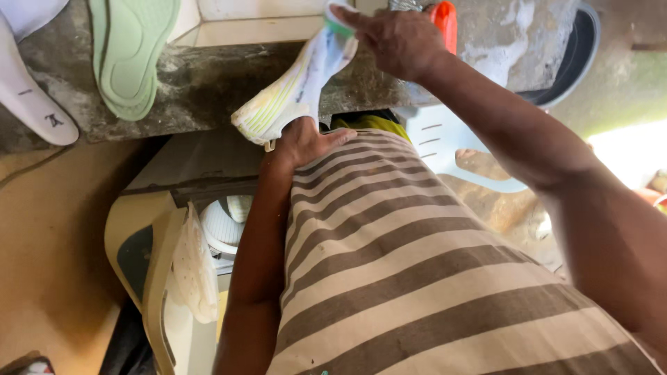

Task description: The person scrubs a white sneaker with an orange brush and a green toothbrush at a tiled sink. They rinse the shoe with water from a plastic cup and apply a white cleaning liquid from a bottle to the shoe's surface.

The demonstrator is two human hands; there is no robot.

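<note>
Both hands hold one white shoe [295, 87] with pale yellow-green stripes on its sole. The left hand [303, 142] has a closed grip on the lower end, pressed against the striped shirt [417, 278]. The right hand [396, 42] has its grip closed on the upper end, near the green-edged opening, just above the stone bench [201, 83]. The shoe slants from the bench edge down to the person's waist. On the bench lie a green insole [128, 55] and, further left, a white insole [31, 97]. An orange thing [446, 21] shows behind the right hand. Below the bench stands a cream plastic chair [149, 264], with a pale blue one [445, 139] to the right.
</note>
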